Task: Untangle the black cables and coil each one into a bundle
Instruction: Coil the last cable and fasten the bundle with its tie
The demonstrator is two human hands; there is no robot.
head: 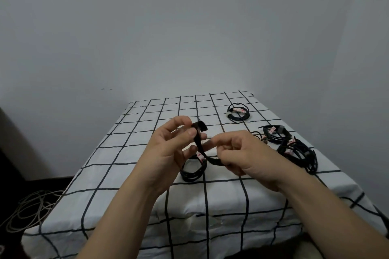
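Left hand (168, 145): thumb and forefinger pinch the upper end of a flat black strap (201, 145); the other fingers are loosely curled. Right hand (242, 153): fingers curled in, tips gripping the strap's lower end. Both hands are raised, close together, over the middle of the checked surface (126, 153).

Strap: long axis steep, slanting from the left hand down toward the right hand. Its free tip folds over above the left thumb.

Black coil (192, 171): directly beneath the strap, below the left hand and nearer it than the right. A white-and-red tag (201, 156) sits where strap and coil meet. Cannot tell whether the coil hangs or rests on the cloth.

Judgement: the strap looks like this coil's tie. Closing it means carrying the lower end round the loops, which is the right hand's job.

Outward: a far bundle (237, 111) toward the back right. Two more bundles (273, 132) (299, 151) lie just beside each other at the right edge. A pale cable (31, 210) lies on the floor, left.
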